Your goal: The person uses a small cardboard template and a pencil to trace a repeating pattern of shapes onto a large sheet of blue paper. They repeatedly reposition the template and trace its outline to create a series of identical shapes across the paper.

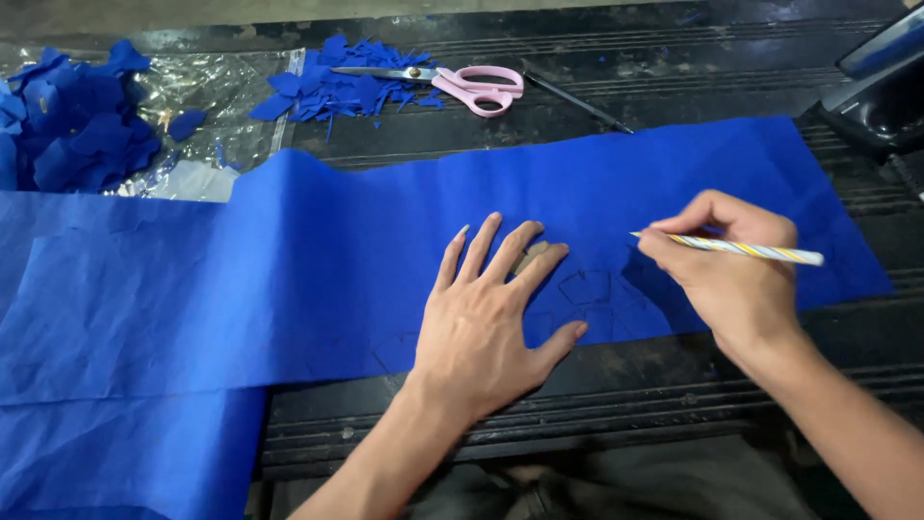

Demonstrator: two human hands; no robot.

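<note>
A long sheet of blue fabric [318, 260] lies spread over a dark ribbed bench. My left hand [486, 313] presses flat on it, fingers apart, with a small tan template [532, 254] under the fingertips. My right hand [727, 265] grips a striped pencil [760, 251], its tip touching the fabric just right of the template. Faint traced outlines [592, 294] show on the fabric between my two hands.
Pink-handled scissors [452, 85] lie at the back on a heap of blue offcuts [337, 82]. A bigger pile of cut blue pieces [72, 120] rests on clear plastic at the far left. A thin dark stick [577, 103] and a dark machine [881, 87] are at the right.
</note>
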